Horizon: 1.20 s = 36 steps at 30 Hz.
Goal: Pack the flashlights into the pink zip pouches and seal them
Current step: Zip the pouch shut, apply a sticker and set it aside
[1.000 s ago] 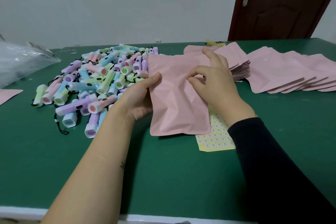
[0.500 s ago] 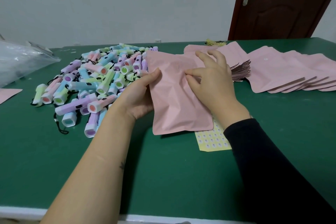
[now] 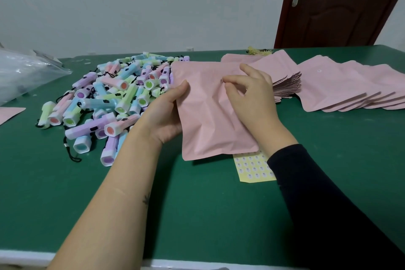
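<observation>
Pouch [image 3: 208,120] tilted left; left hand [image 3: 163,116] grips, right hand [image 3: 252,98] pinches it, half-covering sticker sheet [image 3: 252,170] beside flashlights [image 3: 114,98].

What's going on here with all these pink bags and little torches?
A person is packing by hand. The left hand grips the left edge of one pink pouch while the right hand pinches its front near the top. What is inside cannot be seen. A heap of pastel flashlights lies loose on the green table to the left, and more pouches are fanned out to the right.
</observation>
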Available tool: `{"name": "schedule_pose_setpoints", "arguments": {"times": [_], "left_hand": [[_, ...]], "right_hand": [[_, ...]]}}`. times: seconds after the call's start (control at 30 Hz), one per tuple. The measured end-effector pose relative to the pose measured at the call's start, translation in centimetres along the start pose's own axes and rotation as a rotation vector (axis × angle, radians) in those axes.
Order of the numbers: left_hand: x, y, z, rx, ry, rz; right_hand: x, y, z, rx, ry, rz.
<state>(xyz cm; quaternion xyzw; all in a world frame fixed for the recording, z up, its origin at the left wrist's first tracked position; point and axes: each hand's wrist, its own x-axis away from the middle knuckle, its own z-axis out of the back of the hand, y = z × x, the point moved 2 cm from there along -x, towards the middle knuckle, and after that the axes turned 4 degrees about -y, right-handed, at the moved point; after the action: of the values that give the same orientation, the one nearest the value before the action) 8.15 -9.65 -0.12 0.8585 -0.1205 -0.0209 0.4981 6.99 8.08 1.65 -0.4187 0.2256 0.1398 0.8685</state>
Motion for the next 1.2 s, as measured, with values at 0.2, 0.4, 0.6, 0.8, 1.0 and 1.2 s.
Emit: {"name": "schedule_pose_setpoints", "arguments": {"times": [0.2,0.4,0.6,0.8,1.0,1.2], "left_hand": [[0.0,0.0,-0.2,-0.01,0.036,0.001],[0.1,0.0,-0.2,-0.023,0.045,-0.002],[0.1,0.1,-0.3,-0.024,-0.009,-0.055],[0.3,0.3,-0.7,0.079,-0.143,-0.106],[0.4,0.4,-0.9,0.146,-0.244,-0.163],[0.4,0.3,-1.0,0.148,-0.246,-0.153]], "right_hand": [[-0.3,0.5,0.2,-0.219,0.021,-0.109],[-0.7,0.6,0.9,-0.248,0.027,-0.146],[-0.9,0.8,1.3,-0.084,0.015,-0.054],[-0.7,0.2,0.9,-0.004,-0.008,0.068],[-0.5,-0.4,0.8,-0.023,0.015,0.096],[-0.2,-0.6,0.8,-0.011,0.089,0.1]]}}
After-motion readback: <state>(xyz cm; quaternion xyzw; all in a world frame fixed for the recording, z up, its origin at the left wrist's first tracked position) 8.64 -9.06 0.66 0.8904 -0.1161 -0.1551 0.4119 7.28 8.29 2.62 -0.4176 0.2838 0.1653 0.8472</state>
